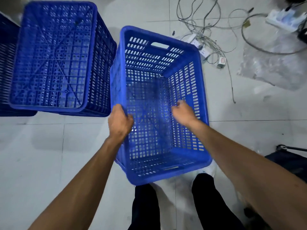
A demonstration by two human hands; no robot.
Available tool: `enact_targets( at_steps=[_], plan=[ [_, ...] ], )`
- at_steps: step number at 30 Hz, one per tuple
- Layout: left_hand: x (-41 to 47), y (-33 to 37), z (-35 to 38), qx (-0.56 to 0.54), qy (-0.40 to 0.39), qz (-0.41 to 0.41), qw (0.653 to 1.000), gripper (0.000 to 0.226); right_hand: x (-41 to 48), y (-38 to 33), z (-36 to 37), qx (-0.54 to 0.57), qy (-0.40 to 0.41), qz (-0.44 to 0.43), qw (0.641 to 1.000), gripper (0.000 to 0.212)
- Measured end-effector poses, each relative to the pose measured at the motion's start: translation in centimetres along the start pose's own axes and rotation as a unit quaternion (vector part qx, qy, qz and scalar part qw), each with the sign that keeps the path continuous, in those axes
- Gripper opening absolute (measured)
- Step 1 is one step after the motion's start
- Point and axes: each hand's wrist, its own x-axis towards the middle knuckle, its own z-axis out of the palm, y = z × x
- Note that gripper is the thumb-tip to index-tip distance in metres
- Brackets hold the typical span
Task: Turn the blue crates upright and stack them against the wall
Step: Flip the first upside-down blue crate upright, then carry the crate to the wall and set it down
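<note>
Straight below the camera, an upright blue crate [159, 103] sits open side up over the pale tiled floor [41, 155], its perforated base and slotted walls visible from above. The left hand [120, 121] is clenched over the rim of the crate's left long wall, fingers curled inside. The right hand [182, 112] reaches into the crate near the right wall with the fingers loosely curled; motion blur makes it hard to say, but it seems not to be gripping anything. The near end of the crate lies just above the person's dark trouser legs [146, 206], and whether it rests on the floor or is lifted cannot be told.

To the left, just beside it, a second blue crate [53, 58] stands upside down with its ribbed underside facing up. Part of a third blue crate [6, 63] shows at the left edge. Beyond the upright crate, a tangle of cables [207, 27] and a white power strip [199, 45] lie on the tiles, with a clear plastic bag [272, 63] to the right.
</note>
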Motion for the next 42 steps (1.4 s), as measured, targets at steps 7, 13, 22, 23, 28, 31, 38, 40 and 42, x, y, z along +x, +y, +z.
enact_targets(
  at_steps=[7,13,22,23,28,31,38,40,42],
  plan=[
    [3.0,-4.4,0.4,-0.021,-0.016,-0.1,0.995,0.015,2.2,6.4,-2.1,-0.105,0.12,0.074,0.984,0.05],
    [5.6,-6.7,1.6,-0.012,-0.047,-0.141,0.989,0.028,4.9,9.2,-2.5,-0.093,0.095,0.079,0.988,0.054],
    [6.6,-9.5,5.1,-0.096,-0.048,-0.211,0.972,0.02,9.1,9.8,-3.1,-0.076,0.108,0.054,0.99,0.033],
    [6.6,-9.7,5.4,-0.089,-0.05,-0.214,0.972,0.022,9.4,9.6,-3.1,-0.086,0.111,0.046,0.989,0.034],
    [7.0,-11.2,6.3,-0.033,-0.064,-0.196,0.978,0.032,10.3,8.2,-2.3,-0.078,0.147,0.038,0.985,0.036],
    [7.1,-11.7,6.5,0.023,-0.057,-0.141,0.988,0.036,10.8,7.8,-1.5,-0.086,0.156,0.042,0.983,0.039],
    [6.6,-11.5,8.0,0.061,0.006,-0.056,0.997,0.025,10.6,8.3,0.2,-0.144,0.21,0.036,0.966,0.032],
    [6.5,-11.4,8.3,0.036,0.016,-0.066,0.997,0.025,10.5,8.3,0.4,-0.14,0.221,0.032,0.965,0.033],
    [6.8,-11.3,8.1,0.021,0.015,-0.086,0.996,0.028,10.6,8.1,0.5,-0.133,0.227,0.029,0.964,0.033]
  ],
)
